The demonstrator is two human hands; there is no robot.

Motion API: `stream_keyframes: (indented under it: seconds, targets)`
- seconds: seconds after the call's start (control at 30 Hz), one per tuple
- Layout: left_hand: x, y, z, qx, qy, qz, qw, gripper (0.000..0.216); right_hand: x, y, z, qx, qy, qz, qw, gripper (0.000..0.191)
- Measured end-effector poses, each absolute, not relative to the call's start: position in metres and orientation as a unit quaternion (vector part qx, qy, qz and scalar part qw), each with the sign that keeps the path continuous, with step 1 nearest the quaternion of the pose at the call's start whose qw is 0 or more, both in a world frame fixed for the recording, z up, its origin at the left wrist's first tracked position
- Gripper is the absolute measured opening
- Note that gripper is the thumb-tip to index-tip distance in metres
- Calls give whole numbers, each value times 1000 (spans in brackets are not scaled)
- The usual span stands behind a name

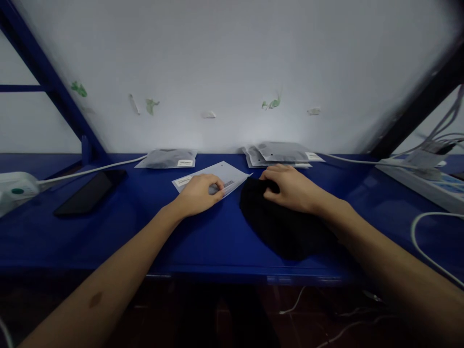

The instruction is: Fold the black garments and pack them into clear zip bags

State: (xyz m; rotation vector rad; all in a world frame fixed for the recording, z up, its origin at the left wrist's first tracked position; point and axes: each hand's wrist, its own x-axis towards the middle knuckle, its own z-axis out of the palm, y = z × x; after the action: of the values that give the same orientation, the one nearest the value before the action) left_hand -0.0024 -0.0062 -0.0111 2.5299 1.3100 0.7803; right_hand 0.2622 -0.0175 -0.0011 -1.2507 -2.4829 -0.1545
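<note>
Between the thumb and fingers of my left hand is the near edge of a frosted plastic bag, which lies on the blue table with a small label at its left. My right hand pinches the upper edge of a folded black cloth item; whether it is a garment or something else cannot be made out. The black cloth rests on the table to the right of the bag, its far right part under my right forearm. The bag's right corner reaches close to the cloth.
Several filled frosted bags lie at the back right, and another filled bag at the back left. A black phone and a white power strip are on the left. At right stands a white box among cables.
</note>
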Motion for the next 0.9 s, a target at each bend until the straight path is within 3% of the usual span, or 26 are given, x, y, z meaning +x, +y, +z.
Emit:
stream_keyframes:
  seconds: [0.23,0.4,0.6,0.77,0.9]
  targets:
    - [13,-15,-9,846,451,256,123,18,228,-28,-10,-375,-849,-225,298,26]
    - [15,-16,-9,821,483,256,165,15,211,-28,-17,-363,-831,-264,328,26]
    - [11,-9,-11,781,516,284,210,10,211,-25,-17,-321,-894,-138,281,14]
    - [9,-5,-13,703,508,383,318,10,209,-28,-16,-291,-923,-15,250,12]
    - [9,-1,-15,701,484,450,268,8,207,-31,-13,-273,-933,50,228,19]
